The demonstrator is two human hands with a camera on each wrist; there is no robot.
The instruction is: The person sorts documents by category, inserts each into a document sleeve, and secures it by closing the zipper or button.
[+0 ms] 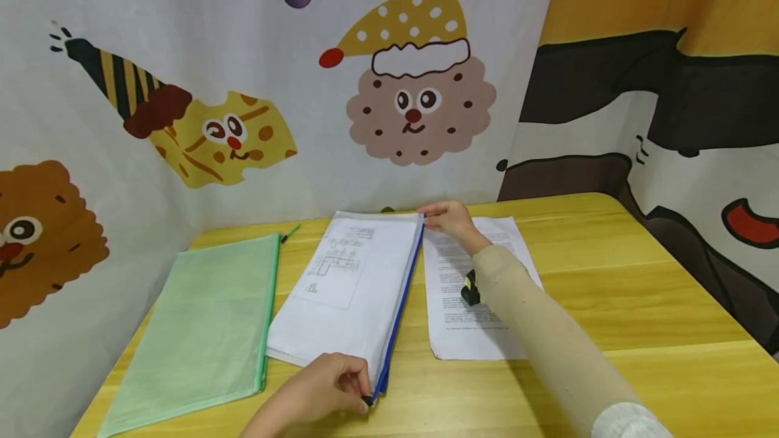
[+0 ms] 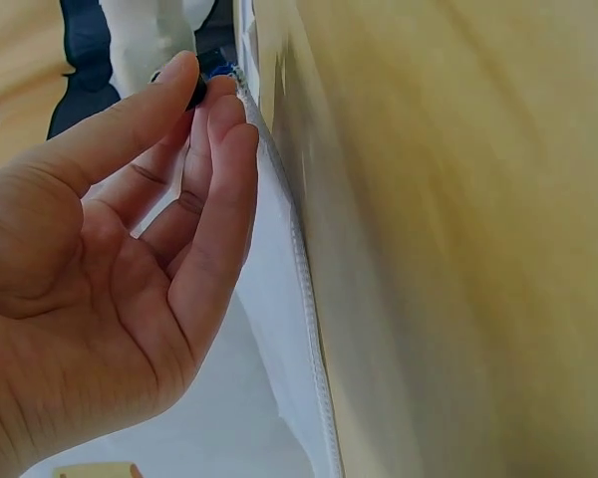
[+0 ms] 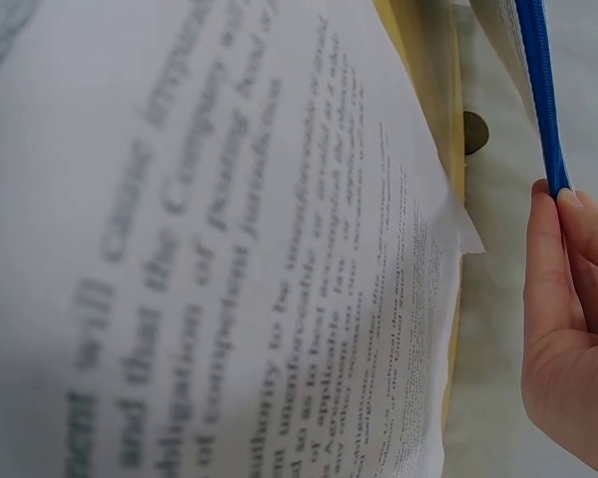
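A clear zip document pouch with a blue zipper edge lies in the middle of the table, a printed sheet with a line drawing showing through it. At its near right corner, my left hand pinches the small black zipper pull between thumb and fingers. My right hand grips the far right corner, thumb and fingers closed on the blue zipper edge. Beneath my right forearm lies a printed page, partly hidden by the sleeve.
On the left of the wooden table lies a green mesh zip pouch. A small black object with a yellow-green patch shows beside the right sleeve, over the page. A cartoon-printed curtain hangs behind the table.
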